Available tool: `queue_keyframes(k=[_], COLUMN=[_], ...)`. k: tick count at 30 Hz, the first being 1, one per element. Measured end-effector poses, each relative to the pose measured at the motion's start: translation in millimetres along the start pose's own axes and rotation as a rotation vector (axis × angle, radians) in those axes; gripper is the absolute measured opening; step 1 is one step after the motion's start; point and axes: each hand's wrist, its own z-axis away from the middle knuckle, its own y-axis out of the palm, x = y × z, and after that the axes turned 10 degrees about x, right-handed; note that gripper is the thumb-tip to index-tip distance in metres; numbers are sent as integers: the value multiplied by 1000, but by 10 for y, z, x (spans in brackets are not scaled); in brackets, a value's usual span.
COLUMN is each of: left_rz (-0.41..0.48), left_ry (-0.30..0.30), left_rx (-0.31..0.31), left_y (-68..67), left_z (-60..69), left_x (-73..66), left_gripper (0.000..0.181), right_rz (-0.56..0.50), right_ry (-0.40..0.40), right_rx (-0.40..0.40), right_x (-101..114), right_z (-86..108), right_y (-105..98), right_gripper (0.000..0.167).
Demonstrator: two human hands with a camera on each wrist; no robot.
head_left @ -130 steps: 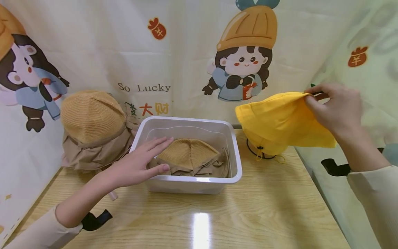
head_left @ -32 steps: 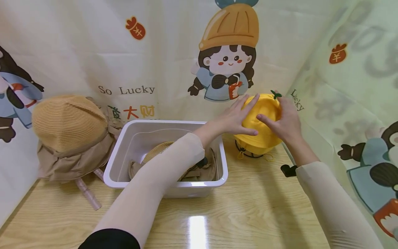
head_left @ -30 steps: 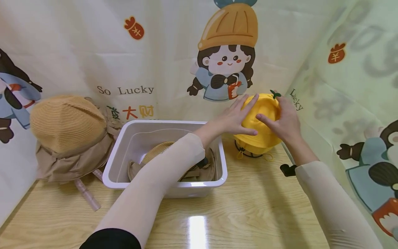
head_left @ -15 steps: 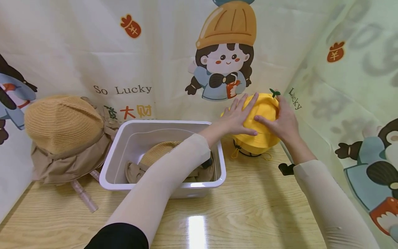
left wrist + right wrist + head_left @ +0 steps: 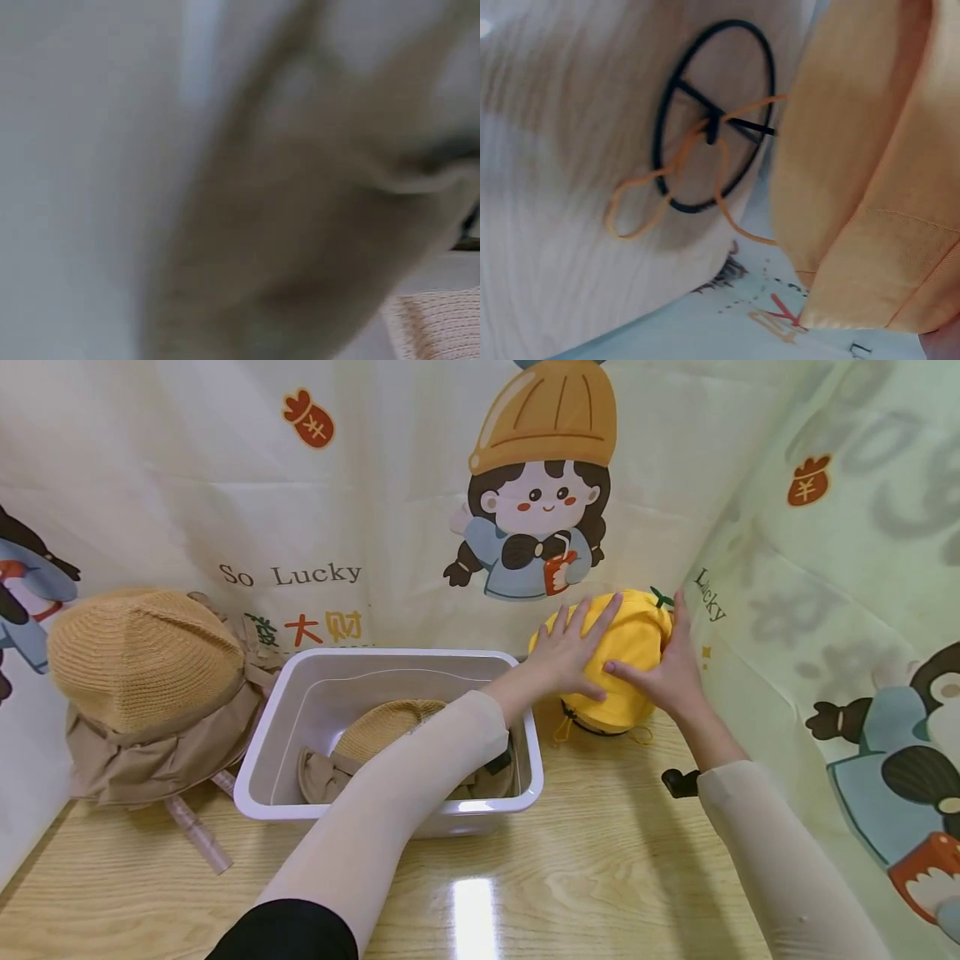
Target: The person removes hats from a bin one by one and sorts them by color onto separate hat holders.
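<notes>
A yellow cloth hat point(image 5: 626, 647) with a small green sprout on top sits over a black round-based wire stand point(image 5: 712, 120) at the right. Its yellow cord point(image 5: 630, 225) hangs down near the base. My left hand point(image 5: 566, 652) lies on the hat's left side with fingers spread. On the right side, my right hand point(image 5: 670, 668) touches it with straight fingers and the thumb across the front. The right wrist view shows the hat's folded brim close up; the left wrist view is mostly blurred brown cloth.
A white plastic bin point(image 5: 255, 785) stands mid-table under my left forearm, with a straw-and-brown-cloth hat point(image 5: 386, 727) inside. Another straw hat point(image 5: 146, 660) with a brown brim sits at the left, above a pinkish strip point(image 5: 198, 835). A printed cloth backdrop point(image 5: 412, 527) encloses the table.
Earlier my right hand held the yellow hat's brim out and my left hand was above the bin. Now both hands lie on the hat; over the last half second they shift slightly.
</notes>
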Motion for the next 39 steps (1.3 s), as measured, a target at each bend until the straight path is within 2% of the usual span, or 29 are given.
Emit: queue_keyframes(k=[4, 8, 11, 15, 18, 23, 26, 29, 31, 33, 36, 39], left_rz=[-12, 54, 117, 163, 173, 167, 153, 174, 201, 238, 251, 213], left_ry=[20, 32, 26, 8, -21, -54, -28, 21, 60, 95, 143, 172], left_rx=[15, -15, -16, 23, 47, 60, 64, 76, 76, 75, 54, 57], left_y=[53, 31, -9, -41, -35, 0, 14, 15, 1, -22, -71, -126], left_z=[7, -3, -20, -52, -71, -77, -78, -73, -66, -59, -42, -23], left_x=[16, 28, 12, -44, -88, -112, -82, 0, 82, 167, 260, 279], left_gripper=[141, 136, 133, 134, 137, 140, 139, 137, 137, 135, 131, 129], right_rz=[29, 2, -53, -31, 6, 1, -15, -52, -77, -82, -73, 12], right_ry=[2, -28, -67, -93, -73, 31, 97, 122, 110, 84, -1, -57], right_rx=[14, 35, 23, -8, -13, -7, 22, 68, 87, 65, -52, -135], right_x=[-45, -14, 43, 109, 123, 97, 81, 74, 70, 62, 39, 18], right_z=[43, 64, 50, -7, -35, -45, -50, -83, -113, -126, -84, 0], right_y=[28, -35, -124, -208, -216, -196, -219, -254, -258, -231, -138, -6], right_gripper=[134, 126, 100, 58, 48, 53, 62, 72, 76, 75, 75, 99])
